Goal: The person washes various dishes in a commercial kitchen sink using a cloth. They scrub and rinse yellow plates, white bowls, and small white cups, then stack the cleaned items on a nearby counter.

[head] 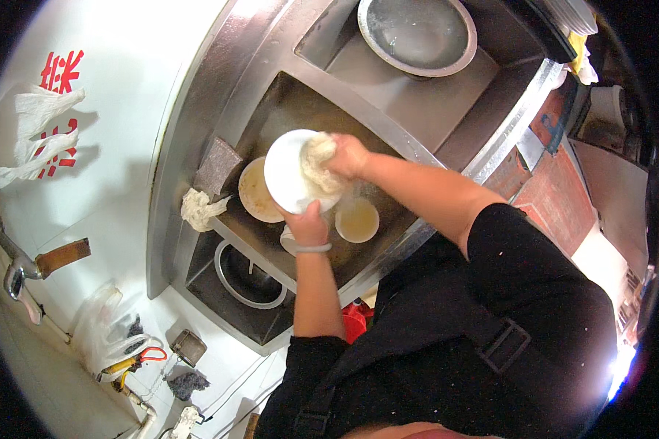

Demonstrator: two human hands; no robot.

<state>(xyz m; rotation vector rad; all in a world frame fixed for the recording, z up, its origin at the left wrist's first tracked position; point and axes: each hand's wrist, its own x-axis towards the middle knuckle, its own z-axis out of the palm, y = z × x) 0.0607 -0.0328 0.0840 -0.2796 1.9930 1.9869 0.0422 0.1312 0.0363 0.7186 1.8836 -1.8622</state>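
My left hand grips the lower rim of a white bowl, tilted over the middle basin of a steel sink. A bunched, pale cloth is in my right hand, pressed against the bowl's right side; motion blurs it. Below and left, a round bowl of cloudy liquid stands partly behind the white bowl. To the right of my left hand is a smaller bowl of yellowish liquid. A white cup or bowl is half hidden behind my left hand.
The upper basin holds a large metal bowl; a black basin with a pale rim lies in the lower one. A grey scouring pad and a crumpled cloth rest on the sink's left ledge. A tap and plastic bags are farther left.
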